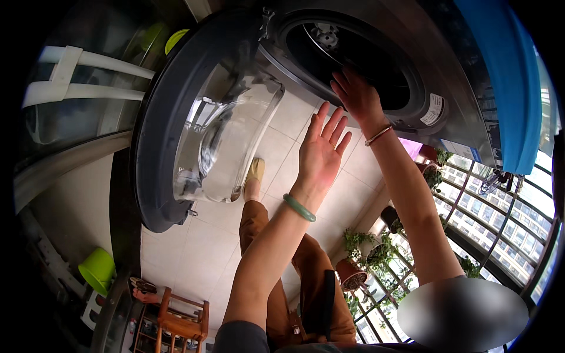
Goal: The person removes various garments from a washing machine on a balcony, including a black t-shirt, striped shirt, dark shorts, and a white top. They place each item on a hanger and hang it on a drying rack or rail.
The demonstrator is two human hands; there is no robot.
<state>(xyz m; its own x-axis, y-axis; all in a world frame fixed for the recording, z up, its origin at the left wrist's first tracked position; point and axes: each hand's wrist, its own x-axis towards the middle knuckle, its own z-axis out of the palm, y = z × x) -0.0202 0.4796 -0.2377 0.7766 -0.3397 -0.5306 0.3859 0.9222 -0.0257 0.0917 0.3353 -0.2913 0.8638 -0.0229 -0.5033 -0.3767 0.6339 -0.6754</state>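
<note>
A front-loading washing machine [406, 23] has its round door [154, 141] swung wide to the left, the clear glass bowl [226, 141] facing me. My right hand [358, 99], a thin bracelet on its wrist, is at the drum opening [382, 76], fingers spread and nothing in it. Its fingertips overlap the dark opening; how far inside they are I cannot tell. Below and left of it, my left hand [322, 147] is held palm up with fingers apart, also holding nothing. It wears a ring and a green bangle [299, 207]. The drum's inside is mostly dark.
A blue cover [506, 76] hangs over the machine's right side. Potted plants [353, 273] line the barred window at the right. A wooden chair [182, 317] and a green bucket [97, 270] are at the lower left. My slippered foot [255, 175] stands on the tiles beside the door.
</note>
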